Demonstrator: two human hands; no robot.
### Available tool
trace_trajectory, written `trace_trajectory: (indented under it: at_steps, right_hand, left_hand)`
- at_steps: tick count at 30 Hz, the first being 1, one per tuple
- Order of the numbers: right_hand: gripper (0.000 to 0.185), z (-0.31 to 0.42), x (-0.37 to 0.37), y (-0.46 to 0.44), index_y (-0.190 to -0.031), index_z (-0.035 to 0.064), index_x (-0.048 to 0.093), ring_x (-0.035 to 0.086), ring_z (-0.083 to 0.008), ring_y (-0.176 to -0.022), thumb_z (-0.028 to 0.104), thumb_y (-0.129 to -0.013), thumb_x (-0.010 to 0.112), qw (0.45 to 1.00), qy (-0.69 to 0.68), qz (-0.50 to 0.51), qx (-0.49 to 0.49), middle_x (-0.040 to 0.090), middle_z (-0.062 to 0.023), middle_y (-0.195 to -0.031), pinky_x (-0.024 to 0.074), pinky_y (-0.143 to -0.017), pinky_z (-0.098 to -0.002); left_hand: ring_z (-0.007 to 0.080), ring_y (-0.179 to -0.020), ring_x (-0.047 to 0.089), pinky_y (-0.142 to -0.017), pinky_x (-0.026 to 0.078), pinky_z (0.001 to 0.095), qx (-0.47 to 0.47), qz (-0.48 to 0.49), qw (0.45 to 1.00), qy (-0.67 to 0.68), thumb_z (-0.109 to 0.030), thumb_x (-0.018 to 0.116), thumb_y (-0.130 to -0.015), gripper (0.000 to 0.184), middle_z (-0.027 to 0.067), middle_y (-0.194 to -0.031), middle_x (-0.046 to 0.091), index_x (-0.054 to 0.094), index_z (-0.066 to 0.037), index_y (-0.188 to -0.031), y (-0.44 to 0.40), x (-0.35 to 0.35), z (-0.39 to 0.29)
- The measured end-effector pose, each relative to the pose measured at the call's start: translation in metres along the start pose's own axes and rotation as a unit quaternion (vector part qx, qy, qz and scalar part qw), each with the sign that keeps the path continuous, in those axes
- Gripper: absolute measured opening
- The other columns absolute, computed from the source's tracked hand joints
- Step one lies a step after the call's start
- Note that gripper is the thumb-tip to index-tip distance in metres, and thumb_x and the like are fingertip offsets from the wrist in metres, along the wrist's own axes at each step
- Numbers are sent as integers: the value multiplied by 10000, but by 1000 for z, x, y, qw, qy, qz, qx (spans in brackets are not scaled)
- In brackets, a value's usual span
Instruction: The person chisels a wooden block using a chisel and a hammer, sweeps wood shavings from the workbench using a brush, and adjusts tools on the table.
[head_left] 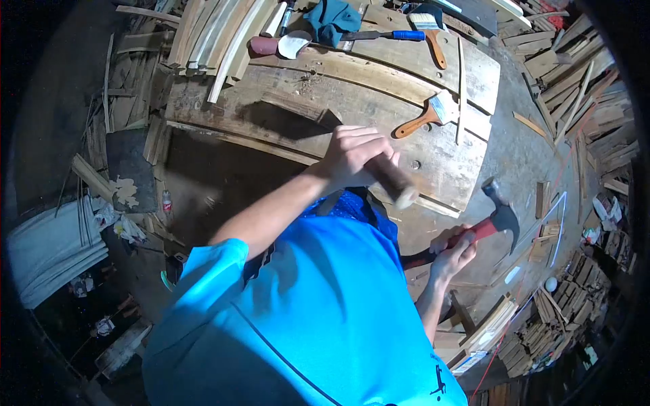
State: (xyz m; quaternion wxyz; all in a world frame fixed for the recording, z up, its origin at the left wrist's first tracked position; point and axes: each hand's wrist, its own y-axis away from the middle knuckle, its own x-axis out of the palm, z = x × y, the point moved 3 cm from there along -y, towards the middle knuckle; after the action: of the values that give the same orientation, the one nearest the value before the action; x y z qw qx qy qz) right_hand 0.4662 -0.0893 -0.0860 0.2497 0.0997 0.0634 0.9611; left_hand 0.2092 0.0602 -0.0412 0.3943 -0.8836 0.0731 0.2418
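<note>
My left hand (357, 152) is closed around a thick brown wooden handle (391, 179) over the workbench's near edge. The handle's pale, worn end points down toward my right hand. Just beyond my fingers is a dark, flat piece (330, 120), touching a narrow strip of wood (292, 106); whether it belongs to the handle I cannot tell. Lower and to the right, my right hand (455, 254) grips a claw hammer (500, 220) by its red and black handle, near the head. The hammer head is clear of the bench, to its right.
On the wooden workbench (443, 166) lie two paintbrushes (414, 123), a blue-handled tool (406, 35), a teal cloth (332, 20), a sandpaper roll (264, 45) and long wood strips (220, 40). Scrap wood (575, 298) is piled on the floor at right.
</note>
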Motion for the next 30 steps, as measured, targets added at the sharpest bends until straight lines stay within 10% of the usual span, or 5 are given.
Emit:
trace_trajectory:
  at_steps: [7, 13, 16, 24, 30]
  right_hand:
    - [314, -12, -20, -3, -931, 74, 523, 435, -55, -431, 323, -1113, 464, 982, 140, 67, 106, 466, 32, -579, 340, -395, -231]
    - [274, -22, -16, -19, -960, 16, 594, 402, -64, -545, 274, -1050, 615, 938, 316, 121, 80, 478, 24, -615, 330, -497, -265]
    - [262, -20, -18, -27, -982, -1, 624, 380, -108, -569, 256, -1020, 653, 900, 407, 146, 47, 465, -39, -598, 329, -525, -317]
    - [242, -4, -2, -26, -1033, 6, 638, 382, -122, -542, 243, -999, 672, 886, 428, 177, 23, 425, -84, -578, 321, -512, -334]
    - [268, -15, -10, -11, -960, 8, 602, 395, -144, -509, 265, -1003, 664, 884, 437, 161, 41, 443, -118, -555, 333, -507, -353]
  left_hand:
    - [122, -683, 418, -632, 374, 275, -207, -221, 949, 92, -21, 481, -941, 107, 16, -764, 431, 444, -94, -871, 9, -111, 0]
    - [140, -899, 706, -837, 530, 293, -431, 6, 893, -124, -247, 840, -862, 346, 102, -992, 765, 757, 2, -1087, 22, -164, 60]
    - [213, -906, 726, -830, 540, 320, -306, 183, 921, -156, -284, 868, -816, 356, 98, -986, 755, 760, -38, -1049, 29, -144, 80]
    - [300, -789, 713, -736, 533, 383, -412, 222, 870, -155, -348, 876, -780, 365, 138, -828, 723, 726, -35, -894, 25, -98, 121]
    - [185, -777, 712, -742, 541, 364, -434, 240, 862, -100, -309, 861, -794, 306, 92, -791, 736, 730, -51, -894, 39, -95, 144]
